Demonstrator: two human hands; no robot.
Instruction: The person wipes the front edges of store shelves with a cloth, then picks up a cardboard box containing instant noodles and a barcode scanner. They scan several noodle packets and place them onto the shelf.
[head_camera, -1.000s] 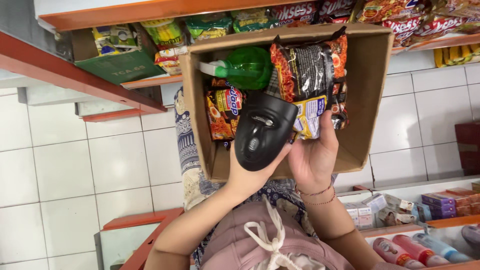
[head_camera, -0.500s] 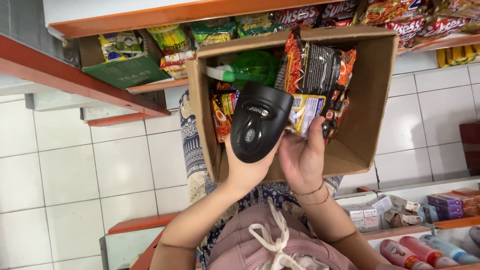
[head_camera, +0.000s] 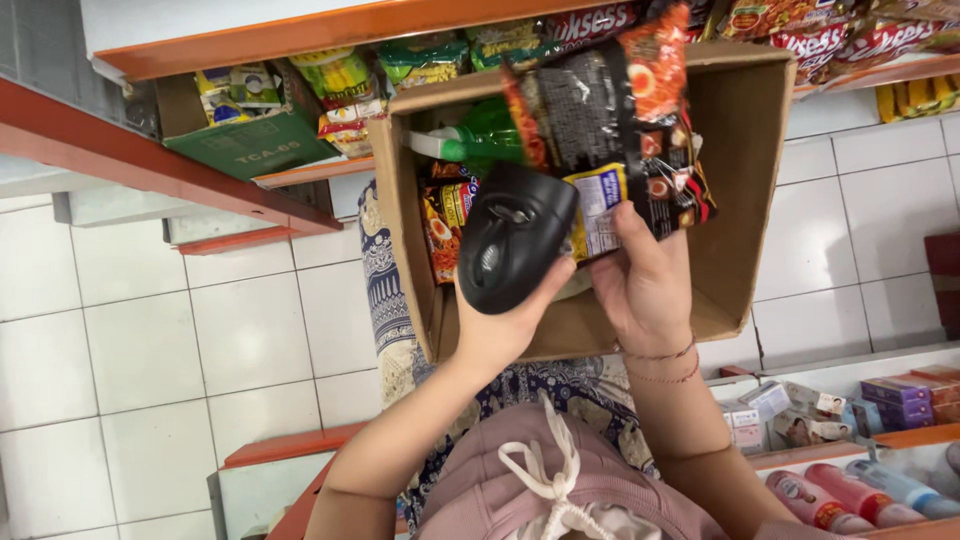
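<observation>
The left hand (head_camera: 505, 320) is wrapped around the grip of a black scanner (head_camera: 515, 250), whose head points toward 1 o'clock. The right hand (head_camera: 645, 285) pinches the lower edge of a dark noodle packet (head_camera: 615, 130), thumb on its face, fingers behind. The packet lies at 1 o'clock from the scanner, touching or just beside its head; its long axis runs from 7 to 1 o'clock. Both forearms rise from 6 o'clock, wrists side by side over an open carton (head_camera: 745, 190). A green bottle (head_camera: 480, 140) lies inside at 11 o'clock.
</observation>
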